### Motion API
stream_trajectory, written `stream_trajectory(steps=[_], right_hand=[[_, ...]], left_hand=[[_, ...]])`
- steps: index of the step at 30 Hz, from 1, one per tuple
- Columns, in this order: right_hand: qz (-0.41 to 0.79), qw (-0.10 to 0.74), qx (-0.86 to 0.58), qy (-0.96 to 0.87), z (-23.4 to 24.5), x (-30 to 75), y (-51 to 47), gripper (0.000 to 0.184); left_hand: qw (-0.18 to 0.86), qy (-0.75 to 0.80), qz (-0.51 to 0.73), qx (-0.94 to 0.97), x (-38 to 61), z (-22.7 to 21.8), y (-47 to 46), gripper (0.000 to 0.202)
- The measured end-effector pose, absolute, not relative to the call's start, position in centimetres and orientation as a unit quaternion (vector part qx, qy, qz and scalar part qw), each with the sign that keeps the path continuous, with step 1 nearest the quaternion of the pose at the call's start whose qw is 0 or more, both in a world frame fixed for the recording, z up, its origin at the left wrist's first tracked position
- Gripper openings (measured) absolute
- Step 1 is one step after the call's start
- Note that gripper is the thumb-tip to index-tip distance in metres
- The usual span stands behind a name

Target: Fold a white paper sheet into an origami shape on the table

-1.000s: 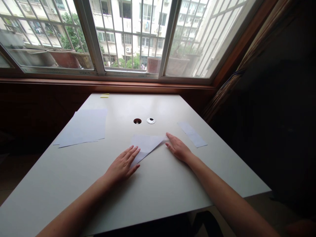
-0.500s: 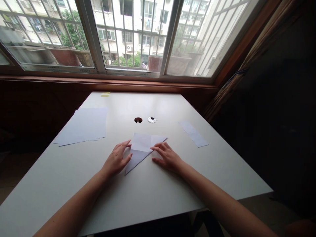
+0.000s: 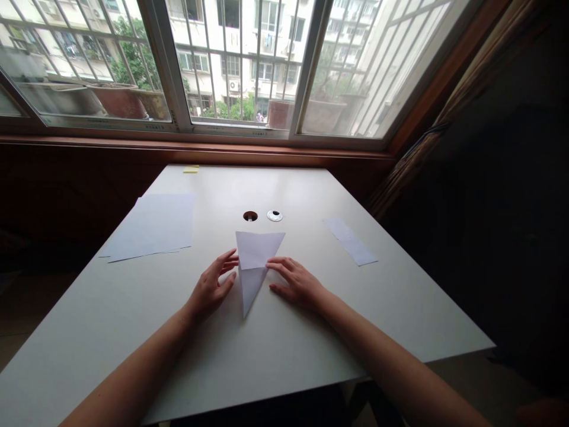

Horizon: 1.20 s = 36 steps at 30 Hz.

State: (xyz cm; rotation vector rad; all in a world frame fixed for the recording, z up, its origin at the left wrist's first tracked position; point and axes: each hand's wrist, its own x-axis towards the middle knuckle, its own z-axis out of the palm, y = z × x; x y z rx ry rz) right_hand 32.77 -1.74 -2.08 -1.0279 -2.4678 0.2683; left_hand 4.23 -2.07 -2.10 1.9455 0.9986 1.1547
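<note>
A folded sheet of white paper [image 3: 254,251] lies between my hands on the white table. Its shape is a narrow triangle with the tip pointing toward me, and a crease runs across its middle. My left hand [image 3: 212,281] rests beside the paper's left edge, fingers curved and apart, fingertips at or very close to the edge. On the other side, my right hand [image 3: 296,281] has its fingers stretched out, and the index fingertip touches the paper's right edge near the crease. Neither hand is closed around the paper.
Several white sheets [image 3: 153,227] are stacked at the table's left edge. A creased paper strip [image 3: 351,242] lies to the right. Behind the folded paper are a cable hole [image 3: 250,216] and its round cover [image 3: 274,216]. A yellow sticky note [image 3: 191,169] is at the far edge.
The folded paper has turned clockwise, so its tip has swung right and now points nearly straight at me. Both hands have stayed almost in place.
</note>
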Motion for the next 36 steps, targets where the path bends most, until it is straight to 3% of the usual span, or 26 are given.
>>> stream_trajectory(steps=[5, 11, 20, 25, 31, 36], right_hand=[[0.124, 0.237, -0.356, -0.895, -2.0, 33.0, -1.7, 0.053], [0.154, 0.244, -0.344, -0.894, -1.5, 32.7, -2.1, 0.055], [0.158, 0.292, -0.377, -0.865, -1.9, 29.2, -3.1, 0.087], [0.187, 0.332, -0.394, -0.836, -1.1, 29.0, -3.7, 0.079], [0.245, 0.441, -0.438, -0.744, -1.3, 29.5, -3.7, 0.058], [0.252, 0.466, -0.486, -0.695, -2.3, 30.3, -2.9, 0.042]], left_hand=[[0.289, 0.365, 0.420, 0.779, 5.1, -2.1, -2.9, 0.063], [0.335, 0.372, 0.418, 0.758, 5.7, -2.9, -2.9, 0.074], [0.362, 0.439, 0.379, 0.730, 5.6, -2.4, -2.8, 0.081], [0.385, 0.461, 0.395, 0.695, 5.5, -2.6, -2.6, 0.086], [0.438, 0.443, 0.421, 0.659, 5.2, -2.2, -2.8, 0.105], [0.407, 0.454, 0.391, 0.689, 4.9, -1.3, -3.3, 0.097]])
